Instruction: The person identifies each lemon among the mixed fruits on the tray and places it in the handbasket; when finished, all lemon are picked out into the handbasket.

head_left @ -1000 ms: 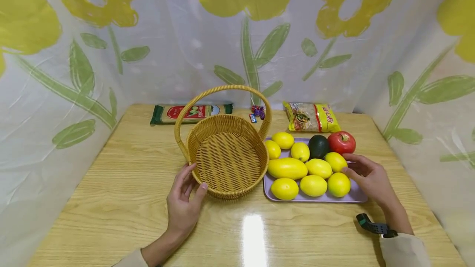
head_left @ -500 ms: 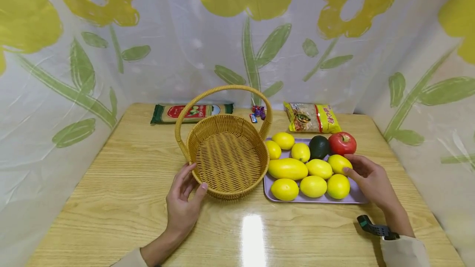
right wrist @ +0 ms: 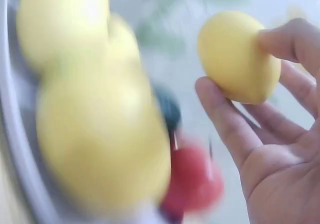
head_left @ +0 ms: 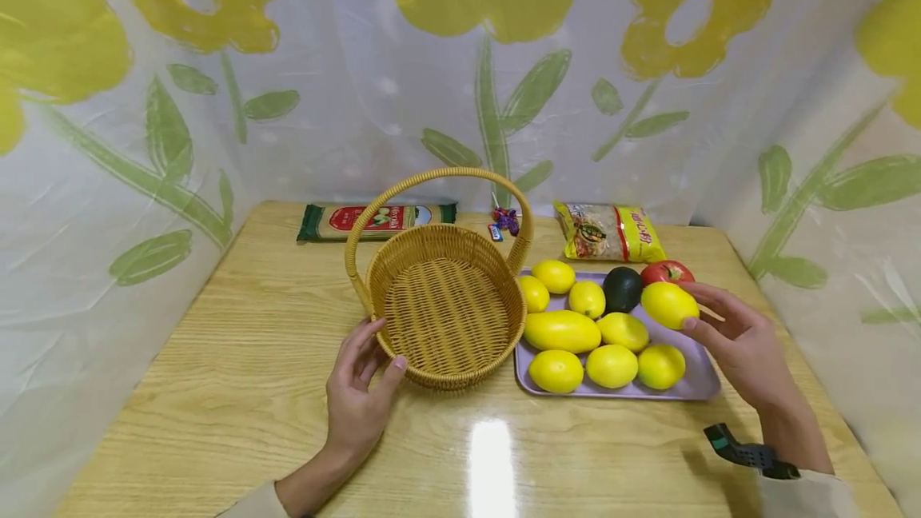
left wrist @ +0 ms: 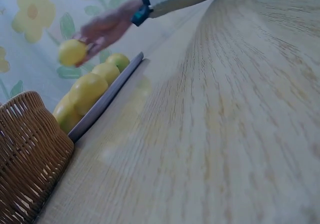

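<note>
A lemon (head_left: 670,305) is pinched between the thumb and fingers of my right hand (head_left: 744,342), raised above the right side of a purple tray (head_left: 694,374). In the right wrist view the thumb presses one side of that lemon (right wrist: 237,56), with fingers beneath. Several more lemons (head_left: 612,366) lie on the tray, along with a long yellow fruit (head_left: 561,331), a dark green avocado (head_left: 622,289) and a red pomegranate (head_left: 665,272), partly hidden by the lifted lemon. My left hand (head_left: 360,398) rests against the front left rim of a wicker basket (head_left: 446,318), fingers loosely bent.
Behind the basket lie a green-ended noodle packet (head_left: 360,219) and small wrapped sweets (head_left: 507,221). A yellow food bag (head_left: 612,232) sits behind the tray. The basket's tall handle (head_left: 439,174) arches over it. Flowered curtains (head_left: 345,102) enclose the table (head_left: 237,390).
My right hand has taken hold of the lemon beside the pomegranate and lifted it off the tray. My left hand stays at the basket. The head view has shifted slightly.
</note>
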